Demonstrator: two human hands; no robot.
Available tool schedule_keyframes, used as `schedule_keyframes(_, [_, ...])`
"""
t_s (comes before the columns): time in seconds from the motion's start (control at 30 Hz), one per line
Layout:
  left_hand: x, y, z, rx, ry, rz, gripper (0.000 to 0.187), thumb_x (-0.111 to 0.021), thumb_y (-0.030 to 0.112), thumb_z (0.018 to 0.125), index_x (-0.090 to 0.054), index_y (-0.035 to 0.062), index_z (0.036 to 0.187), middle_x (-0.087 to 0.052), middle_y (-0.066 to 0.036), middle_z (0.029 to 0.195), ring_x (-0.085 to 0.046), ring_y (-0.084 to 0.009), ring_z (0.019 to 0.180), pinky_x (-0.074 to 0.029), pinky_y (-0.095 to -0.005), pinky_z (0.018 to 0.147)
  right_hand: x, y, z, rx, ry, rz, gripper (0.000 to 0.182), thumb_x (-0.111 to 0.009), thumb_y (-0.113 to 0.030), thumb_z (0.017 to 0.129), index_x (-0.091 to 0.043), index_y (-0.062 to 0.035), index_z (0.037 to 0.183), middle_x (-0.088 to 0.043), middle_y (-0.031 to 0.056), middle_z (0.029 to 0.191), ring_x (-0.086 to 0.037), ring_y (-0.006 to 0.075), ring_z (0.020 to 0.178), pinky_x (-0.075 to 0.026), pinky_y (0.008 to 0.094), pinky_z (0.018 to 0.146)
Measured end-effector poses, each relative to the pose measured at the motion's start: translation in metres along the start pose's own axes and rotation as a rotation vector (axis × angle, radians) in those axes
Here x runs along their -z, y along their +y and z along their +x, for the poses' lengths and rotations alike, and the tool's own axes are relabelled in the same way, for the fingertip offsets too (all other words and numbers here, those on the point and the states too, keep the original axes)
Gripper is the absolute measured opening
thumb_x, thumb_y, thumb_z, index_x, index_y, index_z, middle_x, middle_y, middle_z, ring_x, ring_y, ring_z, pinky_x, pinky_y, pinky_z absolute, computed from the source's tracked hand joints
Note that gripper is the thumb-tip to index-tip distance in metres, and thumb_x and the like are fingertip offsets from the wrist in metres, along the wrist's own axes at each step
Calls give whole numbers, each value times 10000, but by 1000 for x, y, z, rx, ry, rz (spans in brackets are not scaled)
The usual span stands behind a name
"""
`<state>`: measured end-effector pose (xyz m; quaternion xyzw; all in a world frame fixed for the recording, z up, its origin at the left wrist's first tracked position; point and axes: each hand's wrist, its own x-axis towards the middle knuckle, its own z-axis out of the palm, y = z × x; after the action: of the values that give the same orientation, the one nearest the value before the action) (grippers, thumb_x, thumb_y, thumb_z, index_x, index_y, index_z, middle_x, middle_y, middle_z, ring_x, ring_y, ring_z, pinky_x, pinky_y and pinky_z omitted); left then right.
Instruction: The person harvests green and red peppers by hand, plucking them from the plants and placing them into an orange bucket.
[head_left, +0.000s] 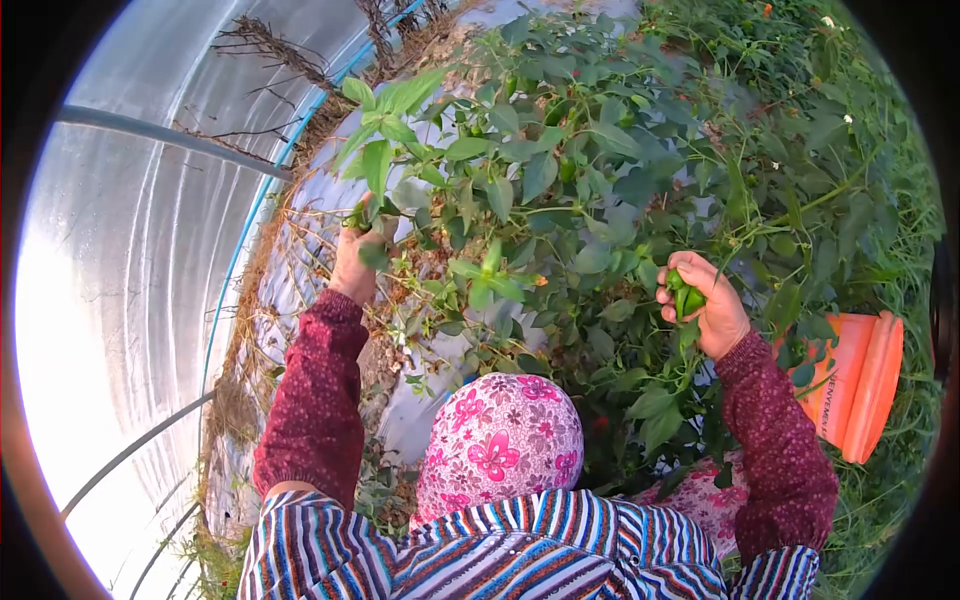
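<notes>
My right hand (715, 305) is closed around green peppers (688, 295), held between the thumb and curled fingers beside the plant's leaves. My left hand (357, 262) reaches up into the left side of the pepper plant (540, 170). Its fingers are bent around something green at a stem, partly covered by leaves, and I cannot tell what it is. Broad pale leaves (385, 125) rise just above that hand. More green peppers (568, 168) hang among the foliage between and beyond my hands.
An orange bucket (865, 385) lies tilted in the grass at the right. Silvery mulch film (415, 405) covers the soil under the plants. Along the left runs a clear plastic greenhouse wall (110, 230) with metal ribs and dry stems. Floral cloth (500, 440) bulges in front of my striped shirt.
</notes>
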<state>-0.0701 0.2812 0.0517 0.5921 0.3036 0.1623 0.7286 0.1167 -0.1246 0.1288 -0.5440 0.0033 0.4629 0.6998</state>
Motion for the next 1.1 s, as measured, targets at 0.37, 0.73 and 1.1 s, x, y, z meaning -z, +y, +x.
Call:
schedule_keyframes(0.37, [-14, 61, -5, 30, -194, 271, 172, -580, 187, 817, -586, 20, 857, -544, -5, 707, -480, -90, 532, -397, -226, 491, -4, 0, 1, -27, 2, -25, 175, -566, -236, 876, -526, -103, 981, -566, 26, 879, -578, 139, 752, -463, 272, 604])
schedule_keyframes(0.73, [-28, 163, -50, -95, -382, 49, 273, -502, 290, 844, -518, 18, 835, -466, -38, 608, -413, -113, 442, -332, -229, 403, 2, -1, 1, -3, -75, 79, 192, -568, -245, 876, -523, -93, 984, -577, 30, 895, -583, 139, 740, -470, 277, 614])
schedule_keyframes(1.1, [-33, 21, -94, 359, -343, 64, 116, -534, 41, 789, -548, 48, 904, -601, -55, 786, -585, -128, 638, -461, -254, 482, 3, 6, -1, -28, -100, 149, 170, -543, -169, 852, -541, -117, 1014, -576, 16, 962, -611, 202, 916, -521, 330, 662])
